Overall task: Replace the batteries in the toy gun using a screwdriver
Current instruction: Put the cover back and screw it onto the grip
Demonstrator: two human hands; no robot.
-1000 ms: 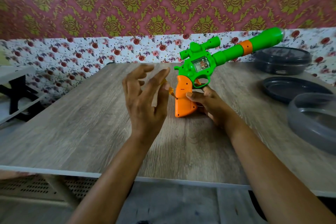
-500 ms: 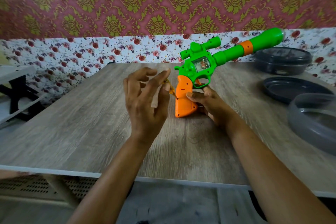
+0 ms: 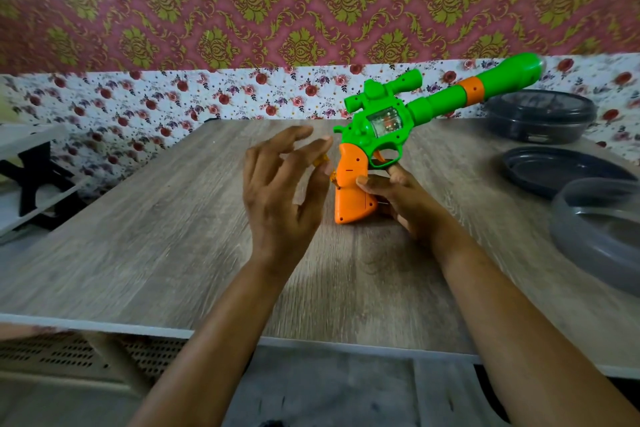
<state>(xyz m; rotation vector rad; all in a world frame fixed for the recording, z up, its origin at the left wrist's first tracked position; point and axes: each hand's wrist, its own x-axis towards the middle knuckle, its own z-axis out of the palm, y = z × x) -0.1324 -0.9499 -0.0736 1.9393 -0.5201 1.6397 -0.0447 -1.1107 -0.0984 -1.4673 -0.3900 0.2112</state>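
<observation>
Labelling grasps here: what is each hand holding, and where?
Right hand steadies the green and orange plastic toy gun by its orange handle. Left hand pinches a small yellow-handled screwdriver, mostly hidden.

My feed: soft even daylight, moderately bright, no harsh glare. Faint shadow on table under left hand and below toy gun. Motion blur smears left fingers, tabletop grain, wall. Wide-angle bending at edges, table rim curves. Grey trays at right soft.
</observation>
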